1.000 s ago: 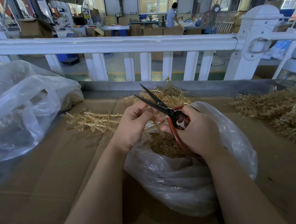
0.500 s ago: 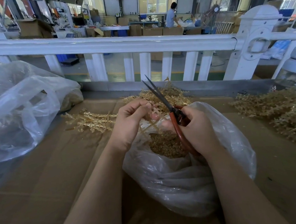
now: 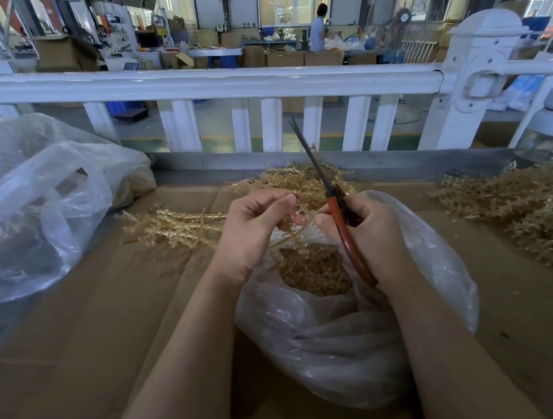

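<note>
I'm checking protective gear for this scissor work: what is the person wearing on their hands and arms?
Nothing shows on either. The left hand and right hand are bare, with no gloves, rings, watch or wristband in view. Both arms are uncovered down to the picture's bottom edge, so no sleeve shows. The visible thumbnails look short and unpainted.

The single view came from a wide-angle camera worn on the person's head, facing forward and tilted down. It sat close above the left hand and right hand, which held the middle of the frame (straight lines bowed toward the edges). Higher up, it looked past the white railing into the workshop hall.
</note>
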A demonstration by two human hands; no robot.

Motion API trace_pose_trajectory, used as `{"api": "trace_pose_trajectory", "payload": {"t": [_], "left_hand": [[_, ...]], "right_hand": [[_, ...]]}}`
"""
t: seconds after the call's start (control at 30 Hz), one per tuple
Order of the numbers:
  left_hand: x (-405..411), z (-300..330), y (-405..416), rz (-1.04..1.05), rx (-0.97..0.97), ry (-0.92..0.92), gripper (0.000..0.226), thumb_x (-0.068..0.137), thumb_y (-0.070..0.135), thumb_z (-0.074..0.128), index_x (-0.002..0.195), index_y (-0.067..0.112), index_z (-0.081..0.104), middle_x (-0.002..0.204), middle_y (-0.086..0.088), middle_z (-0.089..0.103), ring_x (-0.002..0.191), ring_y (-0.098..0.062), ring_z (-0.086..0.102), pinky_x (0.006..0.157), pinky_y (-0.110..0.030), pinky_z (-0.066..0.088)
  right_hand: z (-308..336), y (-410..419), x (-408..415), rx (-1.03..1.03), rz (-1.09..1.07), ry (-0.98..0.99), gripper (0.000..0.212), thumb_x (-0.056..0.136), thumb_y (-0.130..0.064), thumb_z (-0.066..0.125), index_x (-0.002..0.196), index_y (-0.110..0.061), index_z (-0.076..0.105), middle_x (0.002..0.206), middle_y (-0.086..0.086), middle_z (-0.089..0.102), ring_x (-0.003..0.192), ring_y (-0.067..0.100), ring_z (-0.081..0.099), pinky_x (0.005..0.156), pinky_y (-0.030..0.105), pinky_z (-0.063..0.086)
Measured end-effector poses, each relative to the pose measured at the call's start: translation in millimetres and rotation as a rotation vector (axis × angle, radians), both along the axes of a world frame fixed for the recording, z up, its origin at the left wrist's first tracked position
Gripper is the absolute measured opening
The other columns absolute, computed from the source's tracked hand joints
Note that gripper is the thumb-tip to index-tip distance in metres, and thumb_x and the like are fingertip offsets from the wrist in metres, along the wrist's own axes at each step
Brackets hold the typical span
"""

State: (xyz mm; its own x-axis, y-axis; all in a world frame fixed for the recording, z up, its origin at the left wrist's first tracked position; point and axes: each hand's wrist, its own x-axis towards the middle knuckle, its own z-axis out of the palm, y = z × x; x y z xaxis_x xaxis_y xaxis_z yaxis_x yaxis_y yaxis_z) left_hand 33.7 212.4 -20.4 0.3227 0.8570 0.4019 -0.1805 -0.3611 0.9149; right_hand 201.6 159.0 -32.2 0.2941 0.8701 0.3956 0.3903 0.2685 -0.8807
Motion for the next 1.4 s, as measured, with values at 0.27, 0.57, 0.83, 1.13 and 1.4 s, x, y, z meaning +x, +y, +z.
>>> {"api": "trace_pose_trajectory", "payload": {"t": [0.27,0.57,0.83,1.13,1.4], "left_hand": [[7,0,-2,-0.045,-0.171,-0.133,0.055,0.074,0.030,0.080,0.124,0.016,0.063,0.110,-0.003,0.072,0.100,-0.015,0.070,0.080,-0.024,0.055],[3,-1,0,-0.223,-0.529,-0.116,0.069,0.067,0.022,0.083,0.125,0.004,0.052,0.099,-0.010,0.074,0.075,-0.016,0.070,0.062,-0.023,0.054],[5,-5,-2,-0.330,-0.444,0.087,0.021,0.065,0.018,0.081,0.084,0.010,0.077,0.078,-0.004,0.075,0.058,-0.007,0.059,0.054,-0.014,0.045],[3,0,0,-0.158,-0.522,-0.249,0.015,0.069,0.018,0.076,0.081,0.009,0.074,0.080,-0.008,0.075,0.067,-0.012,0.071,0.066,-0.021,0.058],[3,0,2,-0.035,-0.486,-0.378,0.012,0.071,0.014,0.074,0.083,0.011,0.073,0.080,-0.007,0.075,0.071,-0.013,0.072,0.068,-0.021,0.059]], "right_hand": [[6,0,-4,-0.069,0.048,0.117,0.014,0.088,-0.011,0.075,0.079,-0.021,0.070,0.065,-0.014,0.071,0.062,0.000,0.066,0.060,0.010,0.050],[6,-7,7,0.027,0.096,0.346,0.028,0.095,-0.023,0.069,0.070,-0.019,0.057,0.053,0.001,0.043,0.045,0.014,0.039,0.047,0.026,0.031],[5,-5,6,0.071,0.135,0.314,0.030,0.097,-0.019,0.066,0.070,-0.010,0.056,0.052,0.004,0.039,0.042,0.014,0.035,0.043,0.028,0.029],[5,-4,7,0.088,0.067,0.334,0.018,0.092,-0.019,0.072,0.088,-0.002,0.068,0.049,-0.012,0.051,0.043,0.000,0.048,0.046,0.010,0.037],[-3,1,6,-0.041,-0.001,-0.077,0.024,0.079,-0.048,0.080,0.083,-0.029,0.066,0.079,-0.018,0.067,0.074,-0.001,0.064,0.067,0.023,0.045]]}}
